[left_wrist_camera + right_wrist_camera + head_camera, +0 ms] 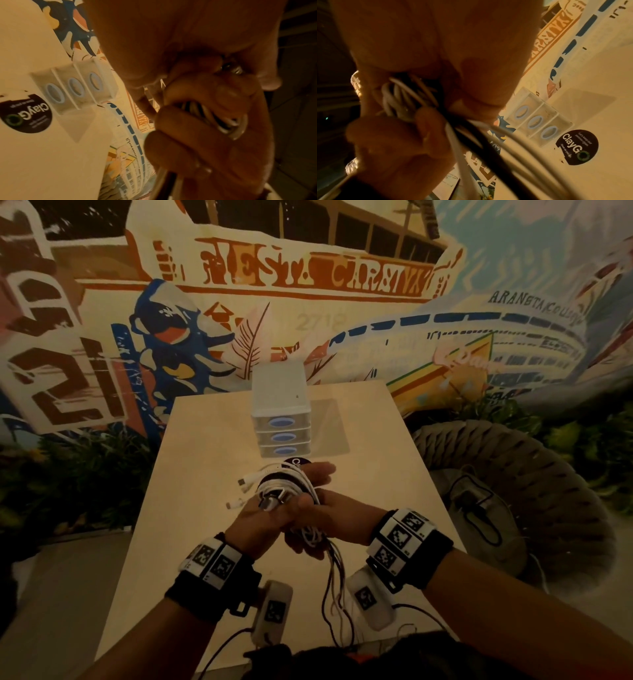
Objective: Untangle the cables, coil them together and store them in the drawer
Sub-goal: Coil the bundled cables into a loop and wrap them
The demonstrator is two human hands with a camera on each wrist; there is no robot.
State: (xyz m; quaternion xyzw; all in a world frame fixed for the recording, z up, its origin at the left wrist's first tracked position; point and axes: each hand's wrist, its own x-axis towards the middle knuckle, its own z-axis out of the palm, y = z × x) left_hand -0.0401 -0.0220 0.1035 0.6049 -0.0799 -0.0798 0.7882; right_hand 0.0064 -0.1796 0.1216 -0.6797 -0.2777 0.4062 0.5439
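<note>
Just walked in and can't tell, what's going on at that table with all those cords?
A person is winding a cable bundle above the table. The left hand and right hand both grip the coil, with loose ends hanging below. The small drawer unit stands behind with all three drawers closed, so nothing is stored yet.

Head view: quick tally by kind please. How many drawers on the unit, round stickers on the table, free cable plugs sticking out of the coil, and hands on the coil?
Drawers: 3, all closed
Round stickers: 1, partly hidden behind the coil
Free plugs: 2 white ones visible at the left
Hands on the coil: 2, left hand and right hand
Total: 8
</note>
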